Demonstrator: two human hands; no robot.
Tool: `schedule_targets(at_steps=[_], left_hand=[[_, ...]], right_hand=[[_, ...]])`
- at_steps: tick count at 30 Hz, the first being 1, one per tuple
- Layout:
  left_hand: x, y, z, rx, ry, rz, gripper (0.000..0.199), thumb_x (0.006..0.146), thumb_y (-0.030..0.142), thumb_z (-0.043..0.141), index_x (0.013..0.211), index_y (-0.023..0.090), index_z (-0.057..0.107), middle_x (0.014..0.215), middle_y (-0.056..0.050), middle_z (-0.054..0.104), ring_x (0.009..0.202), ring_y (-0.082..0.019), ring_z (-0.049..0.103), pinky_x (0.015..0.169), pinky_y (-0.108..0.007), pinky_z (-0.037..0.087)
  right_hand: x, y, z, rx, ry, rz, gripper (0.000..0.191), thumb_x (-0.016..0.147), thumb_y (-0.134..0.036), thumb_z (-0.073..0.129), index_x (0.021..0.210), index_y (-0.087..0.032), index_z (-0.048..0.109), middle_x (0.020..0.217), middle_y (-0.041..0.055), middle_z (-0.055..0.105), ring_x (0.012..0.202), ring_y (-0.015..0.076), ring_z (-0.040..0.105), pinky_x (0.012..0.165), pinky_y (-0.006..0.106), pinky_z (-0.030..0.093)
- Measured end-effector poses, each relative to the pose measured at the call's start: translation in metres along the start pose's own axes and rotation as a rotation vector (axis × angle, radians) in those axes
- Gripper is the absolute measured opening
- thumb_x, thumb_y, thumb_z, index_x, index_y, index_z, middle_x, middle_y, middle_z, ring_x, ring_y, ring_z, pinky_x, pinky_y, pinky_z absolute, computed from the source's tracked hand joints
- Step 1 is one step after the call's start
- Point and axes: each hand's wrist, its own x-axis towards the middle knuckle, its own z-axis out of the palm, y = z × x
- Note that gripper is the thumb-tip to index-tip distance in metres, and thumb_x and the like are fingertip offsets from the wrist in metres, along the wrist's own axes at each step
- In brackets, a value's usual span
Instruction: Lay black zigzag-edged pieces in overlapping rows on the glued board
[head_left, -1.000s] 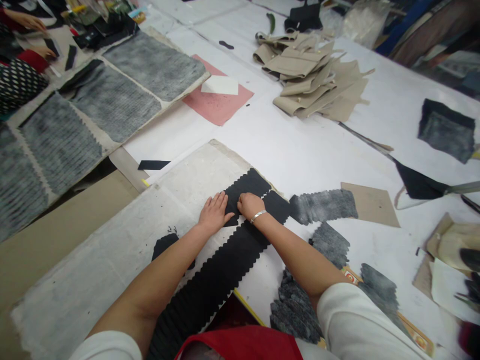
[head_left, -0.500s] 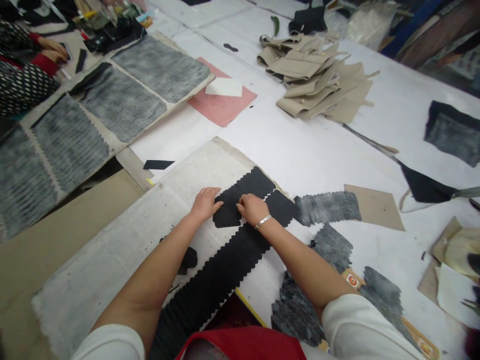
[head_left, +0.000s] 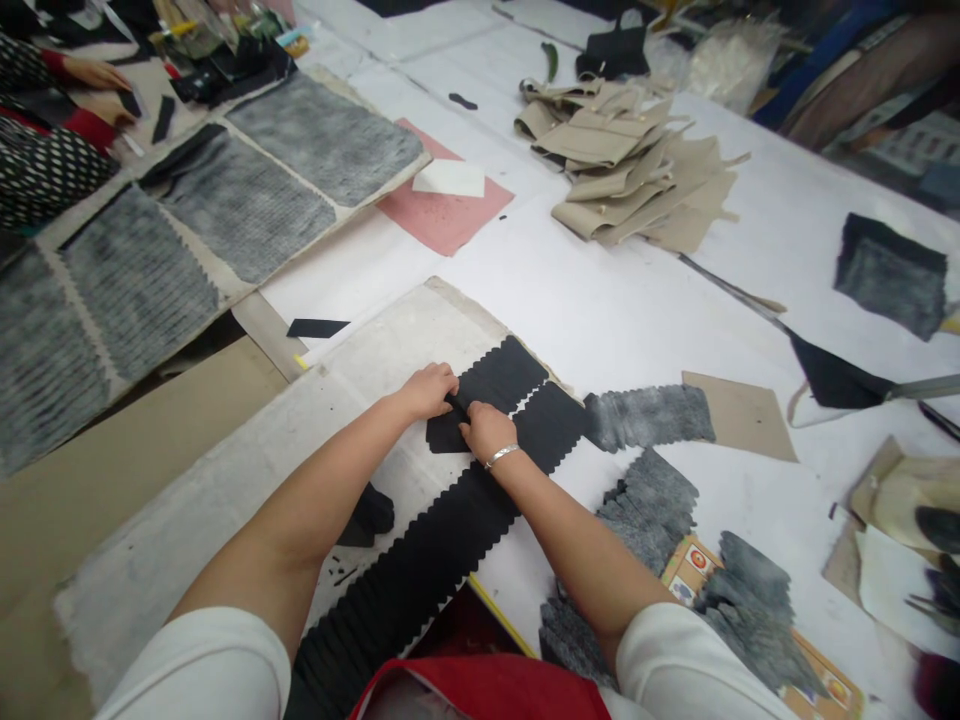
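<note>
A short black strip with scalloped edges (head_left: 506, 375) lies near the far corner of a pale board (head_left: 247, 500). My left hand (head_left: 431, 390) is closed on the far edge of this strip, raising a small fold in it. Close beside it, my right hand (head_left: 489, 432), with a silver bracelet at the wrist, pinches the strip's near side. Just nearer than the short strip, a long black scalloped strip (head_left: 420, 540) runs down the board toward my body, creased at its near end. A crumpled black piece (head_left: 373, 515) rests beside my left forearm. My fingertips are partly hidden.
Grey scalloped pieces (head_left: 652, 415) lie to the right, one touching a beige sheet (head_left: 742, 415). Beyond are a pile of beige straps (head_left: 630, 165) and a pink sheet (head_left: 457, 220). At the left, a co-worker's hands (head_left: 97, 90) are near a board of grey panels (head_left: 251, 205).
My left hand has moved slightly right and up, and my right hand slightly left and down, so they are closer together. A fold now rises in the strip between them.
</note>
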Motion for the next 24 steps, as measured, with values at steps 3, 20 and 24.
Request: schedule_targets(at_steps=[3, 20, 24], left_hand=[[0.0, 0.002, -0.004, 0.005, -0.013, 0.019, 0.032, 0.068, 0.021, 0.065, 0.1, 0.021, 0.06, 0.104, -0.007, 0.056, 0.096, -0.023, 0.053, 0.079, -0.033, 0.044], [-0.035, 0.009, 0.016, -0.259, 0.169, -0.209, 0.036, 0.071, 0.027, 0.064, 0.106, 0.022, 0.055, 0.097, -0.004, 0.066, 0.09, -0.021, 0.061, 0.081, -0.032, 0.046], [-0.043, 0.011, 0.019, -0.321, 0.162, -0.172, 0.034, 0.068, 0.025, 0.064, 0.101, 0.022, 0.057, 0.099, -0.003, 0.066, 0.093, -0.021, 0.061, 0.081, -0.031, 0.046]], right_hand=[[-0.001, -0.001, 0.001, 0.015, -0.005, -0.018, 0.02, 0.085, -0.03, 0.053, 0.101, -0.019, 0.056, 0.1, 0.0078, 0.063, 0.089, 0.02, 0.061, 0.073, 0.028, 0.044], [-0.009, -0.005, 0.008, -0.056, 0.084, -0.081, 0.018, 0.09, -0.027, 0.042, 0.101, -0.018, 0.054, 0.101, 0.0107, 0.063, 0.094, 0.0225, 0.054, 0.08, 0.034, 0.036], [-0.011, -0.005, 0.008, -0.089, 0.116, -0.13, 0.019, 0.091, -0.024, 0.039, 0.097, -0.017, 0.057, 0.098, 0.0108, 0.063, 0.093, 0.0229, 0.053, 0.078, 0.034, 0.036]])
